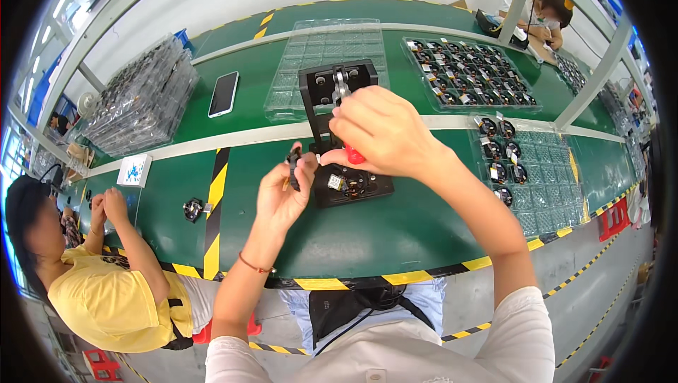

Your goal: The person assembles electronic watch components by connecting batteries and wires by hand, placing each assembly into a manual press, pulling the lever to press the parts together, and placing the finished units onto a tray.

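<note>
2 hands are working at the black press fixture (364,72): your left hand (284,189) is pinching a dark round part (294,169) between thumb and fingers, just left of the fixture, while your right hand (385,132) is gripping the red handle (355,156), mostly covering it. 1 assembly with a pale label (349,183) is lying on the fixture's base, below that handle; whether it is finished, you cannot tell from this view.

Progress is looking partial: 7 units are sitting in the clear tray (554,171) to your right, along its left side, and many pockets are standing bare. Beyond it, a loaded tray (484,107) is apparently counting as done work. 1 loose unit (193,209) is lying on the green surface (424,234), left of the striped tape (215,213), seemingly belonging to what is remaining.
</note>
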Demonstrator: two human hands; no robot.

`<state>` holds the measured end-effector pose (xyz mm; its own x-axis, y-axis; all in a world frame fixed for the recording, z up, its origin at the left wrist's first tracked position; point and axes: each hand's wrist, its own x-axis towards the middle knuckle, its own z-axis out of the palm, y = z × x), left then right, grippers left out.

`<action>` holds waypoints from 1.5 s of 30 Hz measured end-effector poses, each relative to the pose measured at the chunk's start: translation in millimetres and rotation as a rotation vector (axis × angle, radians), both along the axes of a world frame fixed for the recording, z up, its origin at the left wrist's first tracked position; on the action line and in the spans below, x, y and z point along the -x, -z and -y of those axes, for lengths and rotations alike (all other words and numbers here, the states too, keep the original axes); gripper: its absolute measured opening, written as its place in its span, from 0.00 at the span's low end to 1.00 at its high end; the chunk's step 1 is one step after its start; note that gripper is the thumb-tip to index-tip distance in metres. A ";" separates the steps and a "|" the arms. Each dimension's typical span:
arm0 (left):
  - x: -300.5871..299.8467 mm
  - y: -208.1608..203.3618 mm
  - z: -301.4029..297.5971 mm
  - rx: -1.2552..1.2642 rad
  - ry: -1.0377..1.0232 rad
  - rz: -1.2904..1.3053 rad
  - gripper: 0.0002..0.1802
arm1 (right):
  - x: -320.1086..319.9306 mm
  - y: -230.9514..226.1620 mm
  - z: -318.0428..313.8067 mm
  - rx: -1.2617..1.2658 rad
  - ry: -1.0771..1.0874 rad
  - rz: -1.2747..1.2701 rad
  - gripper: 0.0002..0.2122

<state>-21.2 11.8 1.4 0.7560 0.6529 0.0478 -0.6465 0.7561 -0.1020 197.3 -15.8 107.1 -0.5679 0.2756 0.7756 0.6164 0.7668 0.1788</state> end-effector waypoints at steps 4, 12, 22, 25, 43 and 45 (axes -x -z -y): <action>-8.0 44.0 1.3 0.124 -0.116 -0.239 0.10 | -0.8 -3.2 -10.2 -0.232 -0.048 0.034 0.14; -8.7 28.7 15.3 -0.080 -0.178 -0.247 0.15 | 2.3 -83.6 -80.8 0.653 0.286 -0.628 0.23; 34.3 -14.0 42.7 -0.065 -0.090 0.373 0.11 | -13.0 53.2 42.5 0.743 0.580 -0.105 0.06; 23.5 -19.2 41.8 -0.169 -0.146 0.286 0.10 | -5.2 97.9 52.7 0.719 0.303 -0.102 0.27; -4.7 4.8 19.2 -1.526 -0.346 -1.375 0.27 | -224.2 80.0 195.8 0.925 1.004 -0.508 0.29; -16.9 -8.5 19.6 -1.571 -0.425 -1.430 0.24 | -247.5 86.5 219.3 1.031 0.970 -0.604 0.30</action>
